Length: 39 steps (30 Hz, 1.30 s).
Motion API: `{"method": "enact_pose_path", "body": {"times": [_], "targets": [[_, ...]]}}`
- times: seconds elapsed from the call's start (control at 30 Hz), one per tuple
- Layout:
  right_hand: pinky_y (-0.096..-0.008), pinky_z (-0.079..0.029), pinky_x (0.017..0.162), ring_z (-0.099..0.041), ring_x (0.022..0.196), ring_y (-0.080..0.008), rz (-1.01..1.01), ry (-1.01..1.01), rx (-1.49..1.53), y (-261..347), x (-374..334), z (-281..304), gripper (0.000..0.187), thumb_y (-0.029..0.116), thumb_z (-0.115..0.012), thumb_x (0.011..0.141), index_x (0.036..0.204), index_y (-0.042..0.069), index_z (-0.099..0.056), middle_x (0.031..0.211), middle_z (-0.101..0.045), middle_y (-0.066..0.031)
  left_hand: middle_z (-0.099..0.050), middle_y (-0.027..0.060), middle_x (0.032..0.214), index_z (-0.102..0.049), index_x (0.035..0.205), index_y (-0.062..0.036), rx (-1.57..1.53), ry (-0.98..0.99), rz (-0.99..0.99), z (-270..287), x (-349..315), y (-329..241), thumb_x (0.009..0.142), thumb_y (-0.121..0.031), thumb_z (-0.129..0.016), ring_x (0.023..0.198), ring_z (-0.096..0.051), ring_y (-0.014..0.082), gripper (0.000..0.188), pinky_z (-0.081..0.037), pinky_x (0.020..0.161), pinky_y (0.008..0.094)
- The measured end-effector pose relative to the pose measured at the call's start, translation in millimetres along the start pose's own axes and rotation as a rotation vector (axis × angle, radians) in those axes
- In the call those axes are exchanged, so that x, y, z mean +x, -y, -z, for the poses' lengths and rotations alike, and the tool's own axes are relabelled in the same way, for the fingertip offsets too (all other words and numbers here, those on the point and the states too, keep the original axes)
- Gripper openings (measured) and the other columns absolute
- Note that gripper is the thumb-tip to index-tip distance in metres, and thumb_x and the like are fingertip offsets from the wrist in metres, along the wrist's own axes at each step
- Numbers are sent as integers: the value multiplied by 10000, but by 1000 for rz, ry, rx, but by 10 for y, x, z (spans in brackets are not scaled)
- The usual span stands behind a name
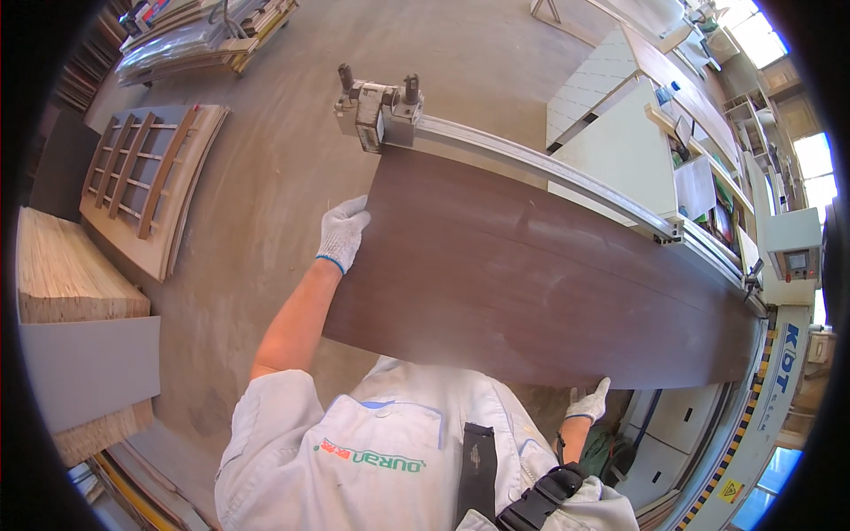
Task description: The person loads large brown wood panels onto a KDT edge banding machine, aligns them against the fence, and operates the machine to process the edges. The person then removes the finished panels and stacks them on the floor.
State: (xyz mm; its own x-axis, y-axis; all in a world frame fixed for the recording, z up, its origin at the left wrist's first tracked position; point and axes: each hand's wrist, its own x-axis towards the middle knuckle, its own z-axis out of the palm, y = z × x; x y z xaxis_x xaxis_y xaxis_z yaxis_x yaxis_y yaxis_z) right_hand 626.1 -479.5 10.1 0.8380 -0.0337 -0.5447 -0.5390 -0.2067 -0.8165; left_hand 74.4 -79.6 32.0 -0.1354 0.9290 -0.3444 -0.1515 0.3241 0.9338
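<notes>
A large dark-brown board (531,274) stretches across the middle, from my left side to the machine at the right. My left hand (343,232), in a white knit glove with a blue cuff, grips the board's left edge, its fingers bent at the rim. At the near edge, further right, my right hand (589,403) wears a similar glove and holds the board there; part of that hand is hidden below it. Along the board's far side runs a metal guide rail (540,164) with a clamp-like metal end block (379,111) above the far left corner.
A machine with a black-and-yellow striped edge (739,434) stands at the right, a control box (794,257) above it. White cabinets (611,133) stand beyond the rail. Stacked boards (80,274), a slatted panel (146,177) and a loaded pallet (195,44) lie left.
</notes>
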Motion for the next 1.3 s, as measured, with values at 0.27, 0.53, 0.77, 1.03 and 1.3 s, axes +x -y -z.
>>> {"method": "enact_pose_path", "body": {"times": [0.27,0.53,0.77,1.03,1.3], "targets": [[-546,-529,1054,-601,1294,-342,-111,83,133,32,157,-22,532,446,-716,1053,1467,121,-641,1438,-651,-109,-770,155,1295,-702,1381,96,3,23,-18,38,62,58,949,-7,-708,1161,-724,196,444,-550,1048,305],[-561,-566,894,-666,1181,-337,94,-91,0,156,-126,-239,530,357,-755,1036,1502,161,-595,1427,-671,-86,-778,145,1251,-727,1335,89,-99,56,65,171,190,189,948,8,-675,1130,-731,203,399,-563,1027,314],[-546,-552,833,-671,1115,-329,66,-106,-28,121,-35,-158,548,346,-761,1025,1515,179,-581,1382,-687,-82,-770,172,1278,-740,1336,58,-167,183,144,336,222,5,985,-77,-600,1160,-735,260,401,-563,1067,373],[-538,-574,833,-675,1111,-316,193,-128,-171,95,274,-3,549,278,-709,1056,1495,-20,-565,1382,-657,-173,-720,158,1384,-678,1399,77,-283,294,64,333,327,222,1072,-175,-585,1234,-698,250,424,-561,1065,376],[-500,-566,622,-686,933,-305,192,-160,-243,447,39,-182,457,277,-703,1047,1381,-21,-613,1267,-677,-169,-680,213,1449,-645,1421,111,-275,286,91,538,432,388,1073,-122,-499,1324,-661,294,443,-521,1167,438]]}}
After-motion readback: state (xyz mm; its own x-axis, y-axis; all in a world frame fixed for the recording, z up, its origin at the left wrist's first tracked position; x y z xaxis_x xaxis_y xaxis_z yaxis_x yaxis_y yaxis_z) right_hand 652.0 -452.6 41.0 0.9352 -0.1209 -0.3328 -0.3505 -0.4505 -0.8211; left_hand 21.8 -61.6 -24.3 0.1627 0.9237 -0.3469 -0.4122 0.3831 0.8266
